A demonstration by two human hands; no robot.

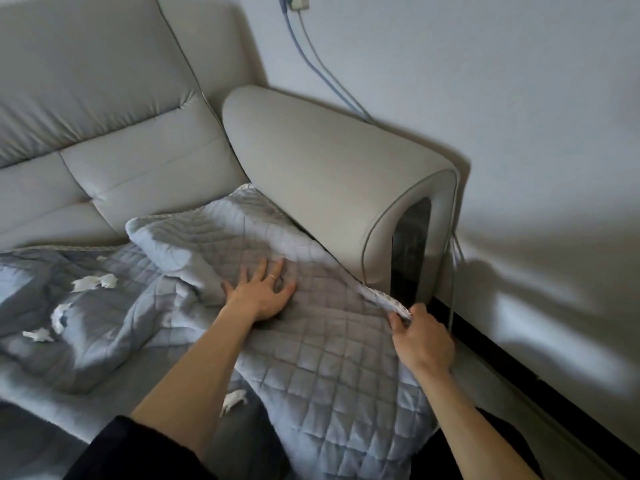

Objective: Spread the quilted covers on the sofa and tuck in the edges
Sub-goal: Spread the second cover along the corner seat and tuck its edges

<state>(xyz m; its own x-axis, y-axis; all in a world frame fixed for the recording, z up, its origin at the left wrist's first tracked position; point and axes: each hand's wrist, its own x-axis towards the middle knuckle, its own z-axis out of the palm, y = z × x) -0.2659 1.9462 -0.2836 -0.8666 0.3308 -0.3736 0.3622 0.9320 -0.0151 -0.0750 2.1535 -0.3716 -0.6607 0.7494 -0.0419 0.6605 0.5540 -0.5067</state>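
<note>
- Left hand (263, 294): palm down on the quilted cover (322, 358), fingers (262, 268) straight and spread, pressing flat and gripping nothing. Ring (273, 277) on one finger.
- Right hand (424, 341): thumb and fingers (419, 310) curled, pinching the cover's braided trim (379, 297) at the right edge, just in front of the armrest's front corner.
- Quilted cover: grey, diamond-stitched, lying on the right end of the sofa (145, 168) seat. Its right edge runs along the base of the armrest (329, 161) and touches it. The far corner is folded back near the backrest (104, 81). The near end hangs over the seat front.
- Where the trim is pinched, the edge is lifted off the seat rather than pushed into the gap at the armrest.
- Bunched quilting (86, 323) to the left: same grey fabric, crumpled, with white patches (91, 282) on it. Cannot tell whether it is a separate cover or part of the same one. The flat cover overlaps it beside the left hand.
- Dark sleeve (138, 448) pushed up on the left arm, forearm bare.
- Two cables (313, 60) run down the wall (485, 81) from a socket (298, 1) at the top edge and pass behind the armrest.
</note>
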